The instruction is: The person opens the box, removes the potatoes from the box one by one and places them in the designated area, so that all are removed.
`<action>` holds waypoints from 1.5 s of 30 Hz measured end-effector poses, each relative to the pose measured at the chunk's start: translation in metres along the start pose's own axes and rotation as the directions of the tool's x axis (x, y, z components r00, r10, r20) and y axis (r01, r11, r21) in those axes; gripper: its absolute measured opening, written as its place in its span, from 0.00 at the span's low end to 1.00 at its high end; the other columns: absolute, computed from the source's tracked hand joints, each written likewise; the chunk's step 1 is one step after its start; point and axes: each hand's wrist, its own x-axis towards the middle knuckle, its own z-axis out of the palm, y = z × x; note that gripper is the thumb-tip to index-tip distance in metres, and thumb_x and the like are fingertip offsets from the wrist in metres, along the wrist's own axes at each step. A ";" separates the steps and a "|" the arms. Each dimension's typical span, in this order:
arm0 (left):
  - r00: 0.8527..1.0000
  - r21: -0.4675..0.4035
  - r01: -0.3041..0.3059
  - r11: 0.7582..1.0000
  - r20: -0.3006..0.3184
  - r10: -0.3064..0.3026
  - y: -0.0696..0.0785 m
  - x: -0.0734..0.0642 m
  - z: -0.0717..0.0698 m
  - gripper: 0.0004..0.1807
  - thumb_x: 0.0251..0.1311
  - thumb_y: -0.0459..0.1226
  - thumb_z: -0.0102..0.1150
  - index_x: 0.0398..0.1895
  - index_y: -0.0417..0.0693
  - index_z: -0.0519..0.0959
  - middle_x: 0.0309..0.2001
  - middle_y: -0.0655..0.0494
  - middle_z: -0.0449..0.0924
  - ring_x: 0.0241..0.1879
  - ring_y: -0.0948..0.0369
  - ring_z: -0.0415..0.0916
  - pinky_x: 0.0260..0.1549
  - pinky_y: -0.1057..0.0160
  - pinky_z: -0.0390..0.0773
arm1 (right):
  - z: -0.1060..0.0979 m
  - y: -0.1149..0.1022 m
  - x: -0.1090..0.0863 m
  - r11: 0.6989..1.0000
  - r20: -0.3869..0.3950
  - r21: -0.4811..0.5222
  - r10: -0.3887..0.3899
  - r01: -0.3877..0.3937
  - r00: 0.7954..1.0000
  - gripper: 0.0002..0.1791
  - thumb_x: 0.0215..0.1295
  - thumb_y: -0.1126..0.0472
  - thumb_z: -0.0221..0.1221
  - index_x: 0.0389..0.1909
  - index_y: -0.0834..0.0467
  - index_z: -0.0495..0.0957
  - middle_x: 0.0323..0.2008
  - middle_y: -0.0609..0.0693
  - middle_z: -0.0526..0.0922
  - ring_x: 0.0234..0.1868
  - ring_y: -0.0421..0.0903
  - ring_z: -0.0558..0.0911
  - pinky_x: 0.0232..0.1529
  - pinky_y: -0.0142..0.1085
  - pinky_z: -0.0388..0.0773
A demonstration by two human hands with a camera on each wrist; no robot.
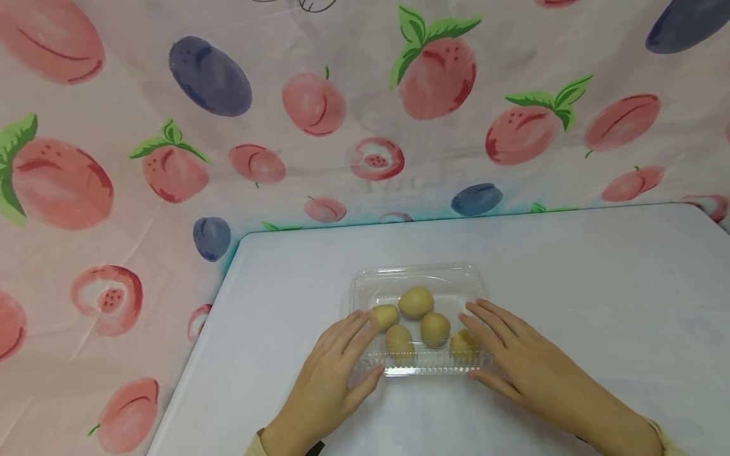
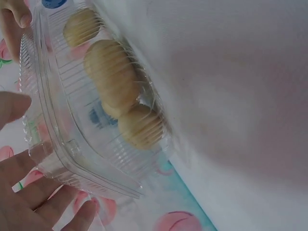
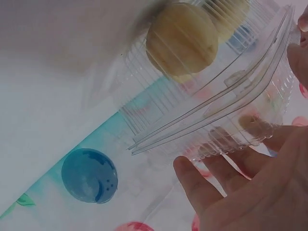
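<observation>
A clear plastic clamshell box (image 1: 422, 272) rests on the white table with its lid down. Several small yellow potatoes (image 1: 416, 303) lie inside it. My left hand (image 1: 327, 373) is at the box's left side, fingers extended along the lid edge and thumb near the front corner. At the opposite side is my right hand (image 1: 533, 364), its fingers spread lightly against the lid. In the left wrist view the fingertips (image 2: 82, 216) lie along the lid's side. The right wrist view shows the lid rim and base rim (image 3: 211, 115) one on the other, with a thin gap at the corner.
The white tabletop (image 1: 599, 272) extends around the box. Behind it and to its left hangs a pink cloth (image 1: 342, 38) printed with peaches and plums. The table's left edge (image 1: 194, 348) runs beside this cloth.
</observation>
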 end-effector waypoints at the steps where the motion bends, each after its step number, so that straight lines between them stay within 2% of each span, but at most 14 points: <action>1: 1.000 0.005 -0.006 1.000 0.004 0.006 -0.001 0.000 0.000 0.32 0.58 0.45 0.68 0.65 0.44 0.73 0.68 0.48 0.71 0.69 0.50 0.66 0.65 0.48 0.70 | 0.000 0.000 0.000 1.000 0.009 -0.003 0.001 -0.001 1.000 0.41 0.65 0.39 0.61 0.71 0.58 0.64 0.70 0.55 0.67 0.71 0.53 0.64 0.77 0.26 0.33; 5: 0.999 0.018 -0.022 1.000 0.026 0.022 -0.003 -0.001 0.001 0.34 0.54 0.46 0.71 0.64 0.48 0.74 0.68 0.50 0.70 0.70 0.51 0.65 0.66 0.48 0.69 | 0.000 0.002 -0.002 1.000 0.034 -0.010 -0.001 0.001 0.999 0.43 0.58 0.41 0.67 0.71 0.55 0.65 0.70 0.55 0.67 0.72 0.53 0.62 0.76 0.25 0.31; 10: 0.998 0.039 -0.040 0.998 0.059 0.038 -0.007 -0.001 0.000 0.36 0.52 0.48 0.73 0.65 0.51 0.74 0.69 0.52 0.70 0.71 0.52 0.64 0.67 0.49 0.68 | 0.001 0.006 -0.004 1.000 0.029 -0.005 -0.027 0.028 0.999 0.44 0.57 0.40 0.67 0.71 0.55 0.65 0.70 0.55 0.68 0.71 0.53 0.63 0.76 0.26 0.31; 13: 0.996 0.046 -0.048 0.998 0.075 0.044 -0.009 -0.001 -0.001 0.37 0.50 0.49 0.75 0.64 0.52 0.74 0.69 0.53 0.69 0.71 0.53 0.64 0.68 0.50 0.67 | 0.001 0.008 -0.004 0.999 0.025 -0.002 -0.046 0.046 0.999 0.40 0.64 0.37 0.60 0.71 0.55 0.65 0.70 0.56 0.67 0.71 0.53 0.63 0.76 0.26 0.32; 15: 0.996 0.041 -0.046 0.998 0.084 0.043 -0.010 0.000 -0.002 0.37 0.50 0.49 0.75 0.64 0.53 0.75 0.69 0.53 0.70 0.71 0.54 0.63 0.68 0.50 0.68 | 0.000 0.009 -0.004 0.998 0.019 0.001 -0.057 0.057 0.998 0.37 0.71 0.35 0.51 0.71 0.55 0.65 0.70 0.56 0.67 0.70 0.54 0.64 0.76 0.26 0.32; 18: 0.995 0.013 -0.047 0.999 0.085 0.046 -0.012 0.003 -0.003 0.36 0.49 0.50 0.76 0.62 0.53 0.77 0.67 0.53 0.73 0.70 0.54 0.64 0.66 0.50 0.70 | -0.001 0.010 -0.004 0.997 0.005 0.004 -0.071 0.071 0.997 0.37 0.74 0.33 0.41 0.71 0.55 0.66 0.70 0.56 0.68 0.70 0.54 0.64 0.77 0.26 0.33; 20: 0.995 -0.008 -0.042 0.999 0.090 0.042 -0.014 0.004 -0.003 0.35 0.49 0.50 0.76 0.62 0.54 0.78 0.66 0.53 0.74 0.70 0.55 0.65 0.66 0.50 0.71 | -0.002 0.010 -0.004 0.997 0.003 0.000 -0.077 0.077 0.997 0.37 0.73 0.33 0.43 0.70 0.55 0.67 0.70 0.56 0.68 0.69 0.54 0.65 0.77 0.26 0.33; 25: 0.993 -0.035 -0.033 0.999 0.108 0.037 -0.016 0.006 -0.005 0.34 0.48 0.51 0.76 0.61 0.55 0.79 0.67 0.55 0.74 0.70 0.56 0.65 0.65 0.49 0.72 | -0.003 0.012 -0.004 0.997 0.022 -0.017 -0.076 0.076 0.997 0.39 0.64 0.35 0.59 0.69 0.54 0.68 0.70 0.54 0.67 0.69 0.53 0.65 0.76 0.26 0.32; 30: 0.993 -0.049 -0.024 0.999 0.117 0.029 -0.017 0.006 -0.005 0.33 0.49 0.51 0.76 0.60 0.55 0.80 0.67 0.56 0.74 0.71 0.57 0.64 0.66 0.51 0.71 | -0.004 0.014 -0.003 0.996 0.015 -0.010 -0.083 0.083 0.996 0.40 0.59 0.36 0.63 0.68 0.53 0.69 0.70 0.54 0.68 0.69 0.53 0.65 0.77 0.26 0.33; 35: 0.992 -0.030 -0.022 0.999 0.124 0.025 -0.018 0.004 -0.008 0.32 0.49 0.52 0.75 0.59 0.57 0.81 0.67 0.56 0.73 0.71 0.58 0.64 0.66 0.52 0.71 | -0.003 0.014 -0.002 0.994 -0.009 0.002 -0.112 0.112 0.994 0.37 0.65 0.35 0.58 0.67 0.55 0.71 0.70 0.55 0.68 0.68 0.53 0.66 0.77 0.27 0.36; 39: 0.994 -0.025 -0.039 0.999 0.105 0.042 -0.020 0.003 -0.009 0.32 0.47 0.53 0.76 0.58 0.57 0.82 0.66 0.55 0.74 0.70 0.57 0.66 0.63 0.52 0.74 | -0.004 0.014 0.001 0.991 -0.020 -0.004 -0.131 0.131 0.991 0.35 0.70 0.34 0.51 0.66 0.55 0.71 0.69 0.55 0.69 0.68 0.53 0.67 0.77 0.28 0.37; 41: 0.994 -0.045 -0.040 0.998 0.103 0.044 -0.021 0.003 -0.009 0.32 0.48 0.52 0.76 0.58 0.56 0.82 0.66 0.54 0.74 0.70 0.57 0.65 0.62 0.53 0.75 | -0.005 0.014 0.001 0.991 -0.021 -0.008 -0.137 0.137 0.990 0.35 0.73 0.34 0.46 0.65 0.56 0.71 0.69 0.56 0.69 0.68 0.53 0.67 0.77 0.27 0.36; 44: 0.993 -0.082 -0.032 0.996 0.111 0.041 -0.022 0.003 -0.008 0.31 0.49 0.51 0.75 0.59 0.54 0.82 0.67 0.53 0.74 0.71 0.56 0.65 0.60 0.55 0.77 | -0.005 0.013 0.001 0.992 -0.014 -0.016 -0.128 0.128 0.992 0.35 0.73 0.34 0.45 0.66 0.56 0.71 0.69 0.56 0.69 0.69 0.53 0.67 0.77 0.26 0.36; 45: 0.992 -0.095 -0.027 0.995 0.117 0.038 -0.022 0.003 -0.007 0.31 0.49 0.50 0.75 0.59 0.54 0.82 0.67 0.53 0.74 0.71 0.56 0.64 0.60 0.55 0.78 | -0.005 0.013 0.000 0.993 -0.007 -0.023 -0.119 0.119 0.993 0.35 0.72 0.34 0.47 0.66 0.56 0.71 0.70 0.56 0.69 0.70 0.52 0.66 0.77 0.26 0.41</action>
